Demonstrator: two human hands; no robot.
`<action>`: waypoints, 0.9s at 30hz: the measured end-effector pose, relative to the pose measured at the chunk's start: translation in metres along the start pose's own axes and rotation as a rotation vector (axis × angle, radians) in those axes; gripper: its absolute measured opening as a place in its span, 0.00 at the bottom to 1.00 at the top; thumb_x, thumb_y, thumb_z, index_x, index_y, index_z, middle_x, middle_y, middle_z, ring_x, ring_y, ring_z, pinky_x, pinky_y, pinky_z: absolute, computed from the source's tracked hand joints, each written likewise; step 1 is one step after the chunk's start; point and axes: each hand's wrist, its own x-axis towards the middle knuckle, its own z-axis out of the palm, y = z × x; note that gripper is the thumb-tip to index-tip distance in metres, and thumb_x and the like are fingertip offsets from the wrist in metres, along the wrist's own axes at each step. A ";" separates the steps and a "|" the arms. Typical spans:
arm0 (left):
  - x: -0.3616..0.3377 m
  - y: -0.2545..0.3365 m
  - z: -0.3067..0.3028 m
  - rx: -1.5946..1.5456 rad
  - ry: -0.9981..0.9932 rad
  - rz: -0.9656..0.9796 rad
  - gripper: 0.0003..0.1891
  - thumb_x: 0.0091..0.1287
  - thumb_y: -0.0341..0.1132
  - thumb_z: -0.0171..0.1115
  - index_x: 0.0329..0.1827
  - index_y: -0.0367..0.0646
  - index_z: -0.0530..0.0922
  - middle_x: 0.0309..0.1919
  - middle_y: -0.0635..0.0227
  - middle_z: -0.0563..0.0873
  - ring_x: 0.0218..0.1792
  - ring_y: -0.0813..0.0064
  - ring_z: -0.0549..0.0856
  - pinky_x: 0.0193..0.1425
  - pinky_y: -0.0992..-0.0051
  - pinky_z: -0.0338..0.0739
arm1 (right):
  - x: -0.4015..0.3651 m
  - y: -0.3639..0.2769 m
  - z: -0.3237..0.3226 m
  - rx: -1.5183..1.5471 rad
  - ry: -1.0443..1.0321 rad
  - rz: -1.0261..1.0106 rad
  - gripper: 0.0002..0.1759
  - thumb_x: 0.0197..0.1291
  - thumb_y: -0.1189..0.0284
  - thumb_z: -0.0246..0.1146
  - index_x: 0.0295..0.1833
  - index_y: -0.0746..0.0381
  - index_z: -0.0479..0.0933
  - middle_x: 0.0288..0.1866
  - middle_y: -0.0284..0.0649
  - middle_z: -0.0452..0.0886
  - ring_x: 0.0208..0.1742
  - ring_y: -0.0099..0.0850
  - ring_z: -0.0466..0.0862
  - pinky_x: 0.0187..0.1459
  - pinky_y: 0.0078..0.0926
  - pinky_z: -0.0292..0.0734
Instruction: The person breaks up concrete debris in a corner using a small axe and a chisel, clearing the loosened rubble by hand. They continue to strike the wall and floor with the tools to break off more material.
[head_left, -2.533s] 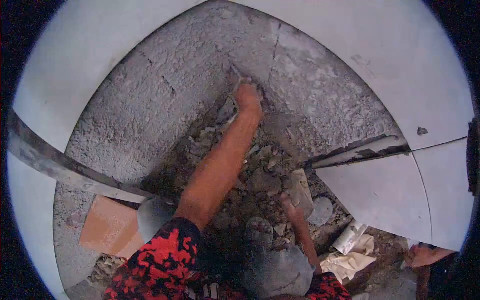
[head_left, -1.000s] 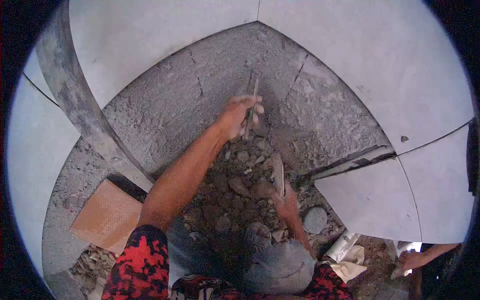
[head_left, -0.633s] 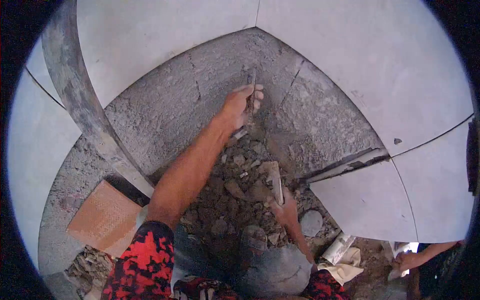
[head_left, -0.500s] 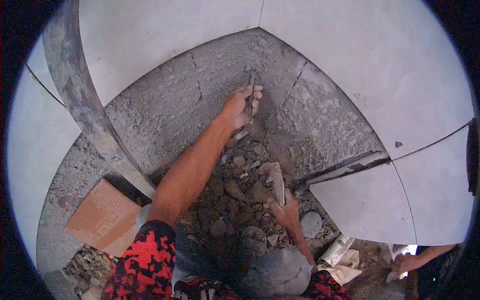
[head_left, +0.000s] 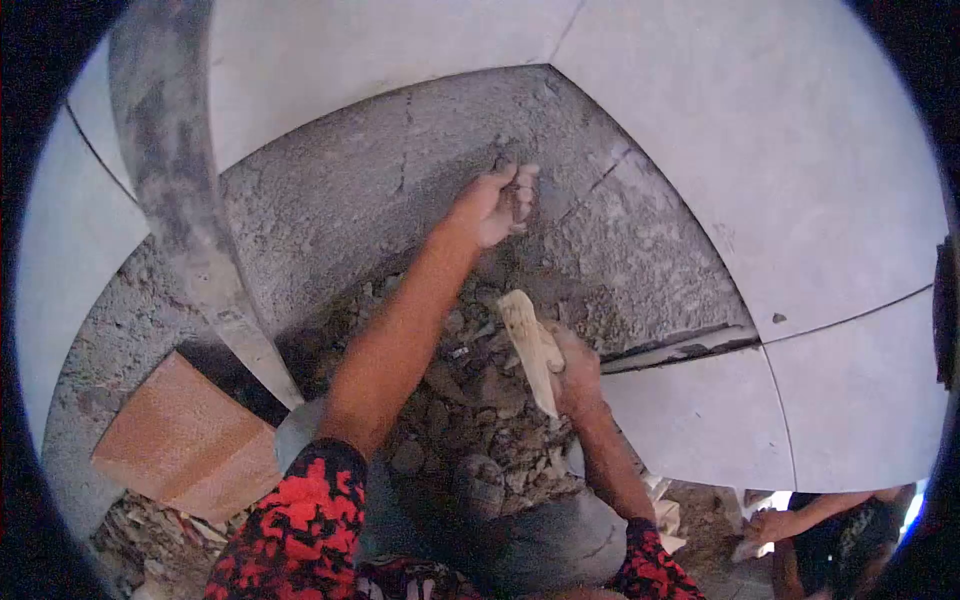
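In the head view, upper centre, the left hand is curled around a mostly hidden rod near the rough wall. Apart from it, at centre, the right hand grips a pale wood piece over rubble.

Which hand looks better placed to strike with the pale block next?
Likely the right hand: it grips the pale block, above the rubble. The left hand is up by the rough wall, its fingers curled around something too blurred to name, so it looks less free.
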 end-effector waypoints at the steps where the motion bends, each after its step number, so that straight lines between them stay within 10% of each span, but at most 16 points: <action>1: 0.002 0.002 0.002 -0.040 -0.025 -0.006 0.14 0.63 0.36 0.40 0.43 0.35 0.67 0.21 0.74 0.72 0.21 0.80 0.70 0.27 0.79 0.68 | 0.007 -0.012 -0.007 -0.015 -0.010 -0.007 0.22 0.42 0.66 0.59 0.45 0.61 0.68 0.33 0.45 0.75 0.33 0.42 0.74 0.37 0.35 0.69; 3: 0.008 0.006 0.003 -0.067 -0.007 0.000 0.14 0.63 0.36 0.40 0.42 0.34 0.68 0.21 0.73 0.72 0.21 0.79 0.71 0.27 0.78 0.69 | 0.021 -0.036 -0.022 -0.039 0.091 -0.382 0.15 0.40 0.66 0.60 0.37 0.59 0.72 0.30 0.43 0.74 0.31 0.40 0.74 0.36 0.35 0.69; 11: 0.000 0.018 -0.014 -0.092 -0.117 -0.069 0.15 0.63 0.35 0.39 0.40 0.32 0.69 0.17 0.70 0.72 0.19 0.75 0.72 0.24 0.76 0.68 | 0.054 -0.018 -0.013 -0.592 -0.164 0.289 0.18 0.39 0.67 0.59 0.36 0.64 0.64 0.24 0.48 0.71 0.31 0.48 0.73 0.30 0.40 0.68; 17: 0.008 0.010 0.000 -0.059 0.066 -0.066 0.15 0.62 0.41 0.40 0.43 0.42 0.71 0.19 0.75 0.74 0.17 0.80 0.69 0.20 0.80 0.63 | 0.026 -0.051 -0.010 -0.068 0.152 -0.290 0.09 0.45 0.72 0.56 0.33 0.65 0.71 0.24 0.39 0.72 0.24 0.28 0.72 0.28 0.25 0.68; 19: 0.022 0.007 -0.004 -0.038 0.075 0.000 0.15 0.62 0.40 0.40 0.43 0.42 0.71 0.20 0.74 0.74 0.18 0.79 0.70 0.22 0.78 0.65 | 0.037 0.009 0.002 -0.230 0.114 0.169 0.10 0.45 0.70 0.57 0.32 0.66 0.72 0.25 0.42 0.72 0.25 0.30 0.72 0.29 0.24 0.68; 21: 0.019 -0.004 -0.004 -0.024 0.093 0.046 0.14 0.62 0.40 0.41 0.42 0.42 0.71 0.21 0.72 0.75 0.19 0.77 0.71 0.24 0.76 0.66 | 0.043 -0.020 -0.006 -0.565 0.054 0.181 0.11 0.45 0.69 0.57 0.32 0.66 0.72 0.24 0.43 0.71 0.27 0.30 0.72 0.32 0.27 0.67; 23: 0.015 0.002 0.003 0.000 0.125 0.058 0.13 0.62 0.38 0.41 0.40 0.41 0.71 0.24 0.70 0.75 0.22 0.74 0.73 0.29 0.71 0.69 | 0.040 -0.031 -0.013 -0.344 0.132 0.117 0.17 0.39 0.72 0.61 0.36 0.67 0.69 0.27 0.51 0.74 0.28 0.45 0.74 0.28 0.34 0.69; 27: 0.021 -0.003 0.008 -0.149 0.133 0.075 0.11 0.62 0.36 0.41 0.38 0.39 0.70 0.28 0.66 0.76 0.27 0.71 0.75 0.35 0.69 0.70 | 0.018 -0.022 -0.011 0.429 0.227 0.186 0.11 0.43 0.69 0.58 0.30 0.66 0.70 0.19 0.47 0.72 0.22 0.34 0.74 0.25 0.27 0.69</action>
